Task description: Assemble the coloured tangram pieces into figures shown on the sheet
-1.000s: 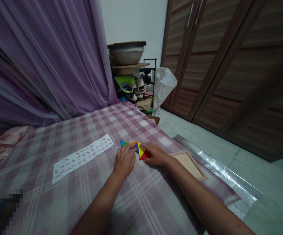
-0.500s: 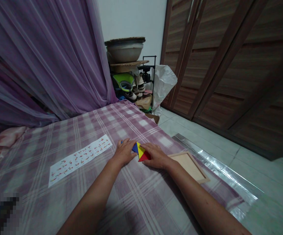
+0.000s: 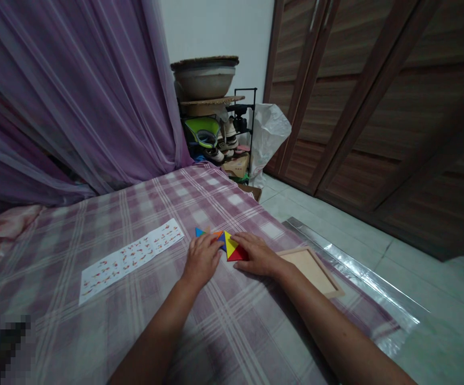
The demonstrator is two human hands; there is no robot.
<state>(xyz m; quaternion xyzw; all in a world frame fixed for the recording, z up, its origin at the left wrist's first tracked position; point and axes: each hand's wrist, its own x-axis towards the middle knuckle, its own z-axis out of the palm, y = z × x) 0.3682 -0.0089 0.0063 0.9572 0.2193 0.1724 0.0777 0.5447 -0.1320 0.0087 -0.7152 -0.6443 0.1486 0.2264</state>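
Observation:
Flat coloured tangram pieces lie together on the plaid bedspread. A yellow triangle [image 3: 229,245] adjoins a red triangle [image 3: 236,254], and my right hand [image 3: 256,254] lies over their right side, fingers stretched out and thumb by the red piece's lower edge. To the left, my left hand [image 3: 202,260] rests its fingertips on a dark blue piece [image 3: 223,241] and an orange piece [image 3: 217,234], its thumb apart. Beyond its fingers a light blue piece [image 3: 199,232] shows, with a bit of green beside it. The fingers hide parts of these pieces.
A white sheet printed with small coloured figures [image 3: 130,259] lies left of my hands. A shallow wooden tray [image 3: 309,270] sits by my right forearm, near the bed's edge. Past the bed stand a loaded shoe rack [image 3: 252,125], a white bag [image 3: 270,131] and a wardrobe [image 3: 336,107].
My left hand has drawn back slightly toward me and left, uncovering the orange and light blue pieces. My right hand stays on the yellow and red triangles.

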